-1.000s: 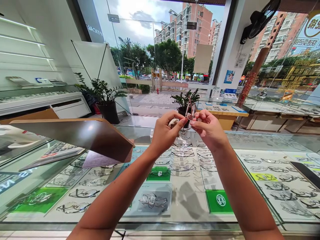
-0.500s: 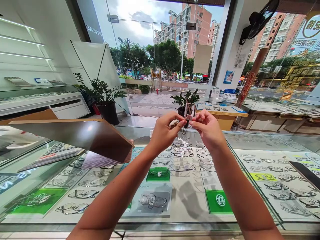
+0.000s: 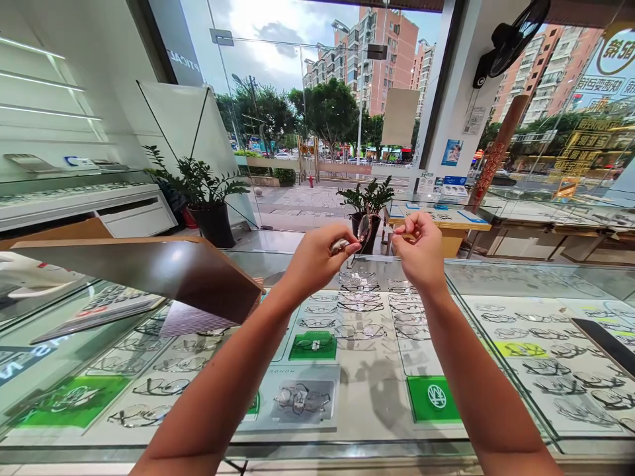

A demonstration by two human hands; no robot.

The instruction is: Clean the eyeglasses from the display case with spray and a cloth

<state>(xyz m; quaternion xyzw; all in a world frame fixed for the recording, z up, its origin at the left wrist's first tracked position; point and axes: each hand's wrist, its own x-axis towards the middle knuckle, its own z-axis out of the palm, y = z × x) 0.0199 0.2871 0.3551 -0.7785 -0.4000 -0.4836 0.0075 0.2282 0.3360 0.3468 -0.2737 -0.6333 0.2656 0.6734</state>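
Observation:
Above the glass counter, my left hand [image 3: 325, 254] is closed, its thumb and forefinger pinching a pair of eyeglasses [image 3: 365, 228]. The glasses are tilted, with one thin-rimmed lens showing beyond the fingertips and the rest partly hidden. Something small and whitish [image 3: 339, 246] is tucked inside the same hand. A short gap to the right, my right hand [image 3: 421, 254] is raised with thumb and forefinger pressed together and the other fingers curled. Whether a small thing sits in that pinch I cannot make out. It does not touch the glasses.
Beneath my arms the glass display counter [image 3: 364, 390] holds rows of eyeglass frames [image 3: 361, 307] and green cards [image 3: 434, 398]. A brown board [image 3: 149, 268] leans over the left side, near a calculator [image 3: 106, 301]. A dark phone-like slab [image 3: 608, 347] lies at right. Potted plants [image 3: 215, 221] stand beyond.
My right hand has come away from the glasses and moved slightly right. My left hand has shifted a little left, and the glasses have tilted in its grip.

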